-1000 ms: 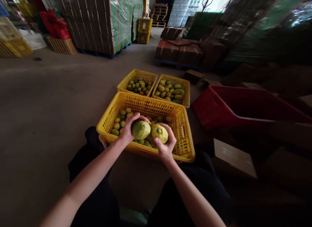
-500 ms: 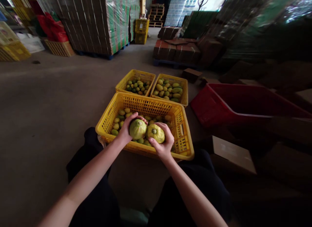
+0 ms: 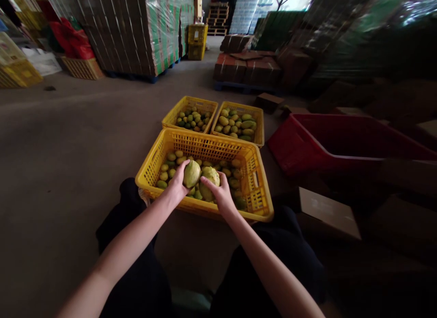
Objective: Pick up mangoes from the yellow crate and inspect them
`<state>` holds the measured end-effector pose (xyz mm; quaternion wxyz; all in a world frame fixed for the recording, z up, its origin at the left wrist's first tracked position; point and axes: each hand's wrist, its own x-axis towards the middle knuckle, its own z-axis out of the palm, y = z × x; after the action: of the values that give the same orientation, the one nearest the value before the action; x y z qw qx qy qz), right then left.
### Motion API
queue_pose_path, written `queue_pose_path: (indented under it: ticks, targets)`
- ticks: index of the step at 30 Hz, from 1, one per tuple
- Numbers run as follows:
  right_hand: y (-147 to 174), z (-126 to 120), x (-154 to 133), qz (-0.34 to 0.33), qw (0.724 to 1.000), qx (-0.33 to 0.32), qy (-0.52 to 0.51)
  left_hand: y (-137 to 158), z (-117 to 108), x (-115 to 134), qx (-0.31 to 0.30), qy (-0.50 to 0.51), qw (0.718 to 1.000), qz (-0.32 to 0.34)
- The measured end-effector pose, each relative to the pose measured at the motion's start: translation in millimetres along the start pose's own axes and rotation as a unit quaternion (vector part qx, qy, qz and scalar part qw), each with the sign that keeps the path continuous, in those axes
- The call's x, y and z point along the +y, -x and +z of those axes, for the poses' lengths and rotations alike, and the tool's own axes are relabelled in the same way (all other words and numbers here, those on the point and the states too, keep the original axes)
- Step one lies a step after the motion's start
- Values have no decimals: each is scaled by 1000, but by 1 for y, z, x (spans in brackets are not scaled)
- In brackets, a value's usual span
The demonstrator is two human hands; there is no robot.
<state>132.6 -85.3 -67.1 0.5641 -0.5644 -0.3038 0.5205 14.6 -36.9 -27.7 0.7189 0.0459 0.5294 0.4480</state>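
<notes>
My left hand is closed around a pale green oval fruit, its fingers mostly behind it. My right hand grips a bumpy yellow-green fruit, with the thumb laid across its near side. The two fruits are held close together, their exact kind not certain. Both hands are over a large yellow crate with slotted walls, between my knees. Several smaller yellow and green fruits lie in that crate, partly hidden by my hands.
Behind the large crate stand two smaller yellow crates, the left and the right, both holding fruit. A red tub and a cardboard box are to the right. Wrapped pallet stacks rise farther back.
Both hands have turned the fruits, so the stem ends no longer face me. The right hand has shifted slightly left. Both fruits remain held.
</notes>
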Motion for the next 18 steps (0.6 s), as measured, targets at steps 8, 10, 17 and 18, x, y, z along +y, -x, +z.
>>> queue_pose_path:
  ticks: [8,10,17,18]
  targets:
    - [5,-3,-12,53,997,-57,-26,-3,0,-1,-8,25,999,-30]
    - [5,-4,-12,49,997,-63,-22,-4,-2,-2,-11,42,999,-26]
    - [6,-7,-13,14,997,-74,-31,-16,-8,-2,-50,70,996,-25]
    - [5,-7,-13,13,997,-74,-36,-18,-9,-3,-56,69,996,-26]
